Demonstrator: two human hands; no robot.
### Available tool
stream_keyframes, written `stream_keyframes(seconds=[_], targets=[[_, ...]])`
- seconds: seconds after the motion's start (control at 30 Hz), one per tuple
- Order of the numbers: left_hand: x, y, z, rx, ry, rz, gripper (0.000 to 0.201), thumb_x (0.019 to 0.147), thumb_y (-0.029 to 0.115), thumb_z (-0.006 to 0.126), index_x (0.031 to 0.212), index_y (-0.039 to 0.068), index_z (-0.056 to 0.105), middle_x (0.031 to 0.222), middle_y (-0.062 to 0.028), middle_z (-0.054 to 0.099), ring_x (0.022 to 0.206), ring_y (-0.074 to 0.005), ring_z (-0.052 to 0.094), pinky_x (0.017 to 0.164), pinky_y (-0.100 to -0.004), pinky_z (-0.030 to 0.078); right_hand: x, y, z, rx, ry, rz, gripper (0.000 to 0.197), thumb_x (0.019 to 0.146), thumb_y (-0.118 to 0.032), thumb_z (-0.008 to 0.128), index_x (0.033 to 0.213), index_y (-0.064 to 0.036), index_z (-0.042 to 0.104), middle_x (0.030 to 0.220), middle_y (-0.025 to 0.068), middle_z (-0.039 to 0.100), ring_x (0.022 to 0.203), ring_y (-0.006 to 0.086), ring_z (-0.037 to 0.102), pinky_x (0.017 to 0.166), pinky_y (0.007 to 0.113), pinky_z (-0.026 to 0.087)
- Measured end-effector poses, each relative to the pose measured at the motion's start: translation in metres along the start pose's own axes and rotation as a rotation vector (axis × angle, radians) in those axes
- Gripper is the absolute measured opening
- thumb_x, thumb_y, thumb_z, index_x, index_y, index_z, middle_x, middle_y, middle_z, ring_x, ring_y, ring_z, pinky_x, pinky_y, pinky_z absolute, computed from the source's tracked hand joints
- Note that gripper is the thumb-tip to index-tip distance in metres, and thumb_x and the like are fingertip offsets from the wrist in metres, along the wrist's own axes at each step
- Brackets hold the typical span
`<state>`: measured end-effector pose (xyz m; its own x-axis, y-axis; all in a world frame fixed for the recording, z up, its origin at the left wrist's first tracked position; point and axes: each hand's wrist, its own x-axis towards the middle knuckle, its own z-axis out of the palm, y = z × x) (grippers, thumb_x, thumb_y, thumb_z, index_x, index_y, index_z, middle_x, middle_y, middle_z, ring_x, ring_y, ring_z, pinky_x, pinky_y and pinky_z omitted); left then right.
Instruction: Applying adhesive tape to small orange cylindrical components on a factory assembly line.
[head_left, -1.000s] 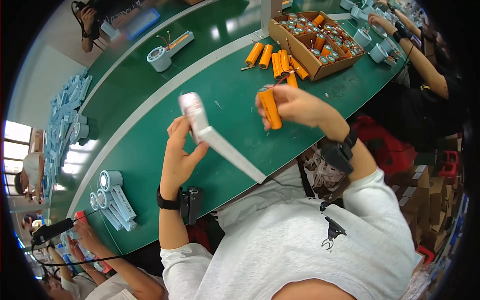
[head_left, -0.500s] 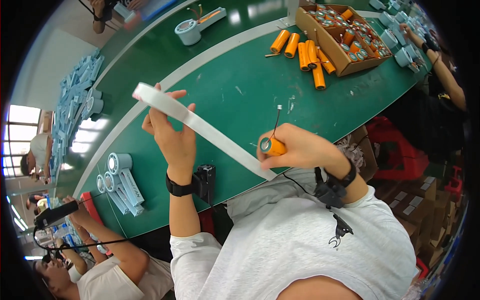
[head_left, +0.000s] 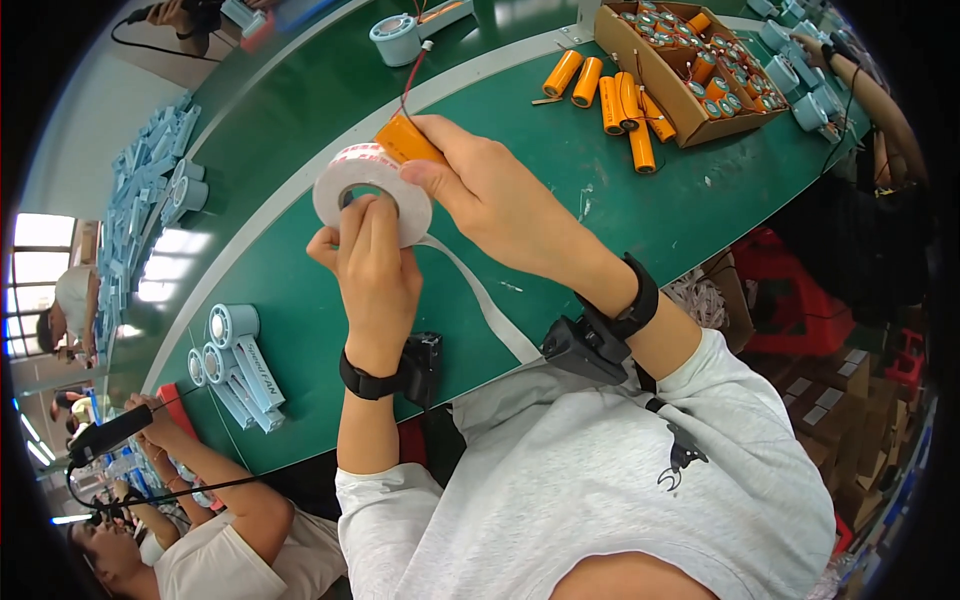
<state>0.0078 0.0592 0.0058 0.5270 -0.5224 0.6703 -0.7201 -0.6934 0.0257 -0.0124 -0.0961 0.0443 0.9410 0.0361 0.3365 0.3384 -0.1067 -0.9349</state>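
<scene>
A roll of white tape (head_left: pixel 328 197) is on my left hand (head_left: pixel 375 285), whose fingers are pushed through its core. From the roll a loose white strip (head_left: pixel 480 290) curves down to the table's near edge. My right hand (head_left: pixel 490 195) grips an orange cylindrical battery (head_left: pixel 408 142) between thumb and fingers, right against the upper side of the roll. Red and dark wires rise from the battery to a small white connector (head_left: pixel 427 46). The fingertips behind the battery are hidden.
Several orange batteries (head_left: pixel 610 100) lie beside a cardboard box (head_left: pixel 690 120) of more batteries at the far right. Light-blue fan parts (head_left: pixel 245 360) lie at the left; another fan housing (head_left: pixel 395 42) stands beyond the metal rail. Co-workers sit on both sides, and a red stool (head_left: pixel 790 300) stands at right.
My right hand has moved up and left from the table edge, bringing the battery to the tape roll. The roll has turned its flat side to view, and the strip now hangs slack.
</scene>
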Motion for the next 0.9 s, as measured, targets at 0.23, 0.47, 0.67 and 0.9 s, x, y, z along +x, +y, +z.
stream_keyframes(seconds=[0.23,0.47,0.67,0.9], targets=[[0.01,0.027,-0.002,-0.17,-0.061,-0.069,0.04,0.063,0.009,0.071,0.098,-0.001,0.055,0.079,-0.0089,0.056,0.073,-0.0218,0.053,0.07,-0.0331,0.034,0.018,0.02,0.002,0.648,0.35,-0.084,0.031,0.094,-0.016,0.041,0.112,0.0092,0.044,0.111,0.0218,0.056,0.103,0.0252,0.057,0.089,0.036,0.046],[0.003,0.044,0.002,-0.395,-0.205,0.193,0.035,0.067,0.017,0.073,0.092,0.0,0.056,0.073,-0.0054,0.056,0.07,-0.0212,0.054,0.071,-0.0326,0.038,0.045,0.028,-0.128,1.364,0.31,-0.263,0.038,0.095,-0.021,0.042,0.126,-0.0002,0.033,0.137,0.0204,0.033,0.13,0.0363,0.028,0.108,0.043,0.024],[0.021,0.011,-0.002,-0.549,-0.49,-0.007,0.02,0.071,0.02,0.071,0.077,0.004,0.062,0.078,-0.0073,0.061,0.077,-0.0226,0.057,0.072,-0.0351,0.044,0.013,0.022,-0.111,0.717,0.334,-0.152,0.033,0.095,-0.018,0.04,0.115,0.0076,0.042,0.125,0.0301,0.043,0.12,0.0374,0.043,0.103,0.044,0.035],[0.013,-0.097,-0.074,0.383,-0.159,-0.036,0.046,0.061,0.011,0.075,0.105,0.009,0.061,0.109,-0.0099,0.061,0.097,-0.0302,0.057,0.083,-0.0384,0.045,-0.007,0.06,-0.112,0.519,0.078,-0.223,0.035,0.084,-0.01,0.059,0.115,0.0014,0.05,0.127,0.0245,0.045,0.119,0.0326,0.045,0.1,0.037,0.038]])
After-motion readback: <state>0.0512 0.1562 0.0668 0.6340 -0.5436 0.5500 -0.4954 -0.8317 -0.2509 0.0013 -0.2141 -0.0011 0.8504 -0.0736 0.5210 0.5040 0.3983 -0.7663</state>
